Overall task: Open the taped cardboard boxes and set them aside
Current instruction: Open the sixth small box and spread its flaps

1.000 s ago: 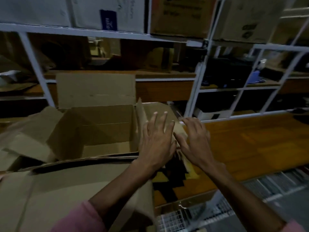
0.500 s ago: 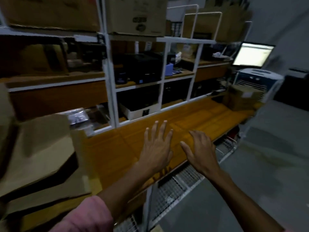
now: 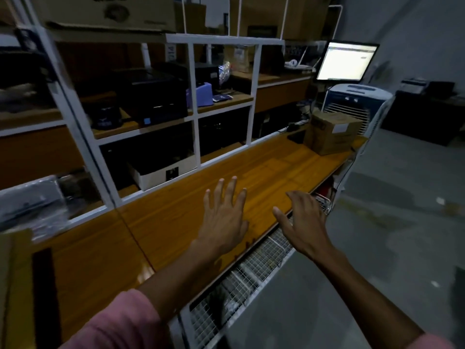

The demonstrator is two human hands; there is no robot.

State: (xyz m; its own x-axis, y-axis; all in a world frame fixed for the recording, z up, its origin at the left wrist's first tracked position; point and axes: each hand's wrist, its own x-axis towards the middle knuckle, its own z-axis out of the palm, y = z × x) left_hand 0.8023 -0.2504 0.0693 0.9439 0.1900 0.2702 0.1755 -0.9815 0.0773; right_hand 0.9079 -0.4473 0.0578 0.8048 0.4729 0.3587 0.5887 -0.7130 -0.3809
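Orange wooden bench (image 3: 161, 230) beneath both hands. Left hand (image 3: 224, 217), right hand (image 3: 305, 222) empty, fingers spread. Closed cardboard box (image 3: 332, 132) far along bench, well apart. Best: walk closer, grip both sides.

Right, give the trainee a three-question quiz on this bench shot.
1. True or false: the left hand and right hand are both empty, fingers spread.
2. Where does the closed brown cardboard box stand? A) far end of the orange wooden bench B) grey floor C) top shelf
3. Fill in: the lit ___ stands beyond that box.

Key: 1 true; 2 A; 3 monitor.
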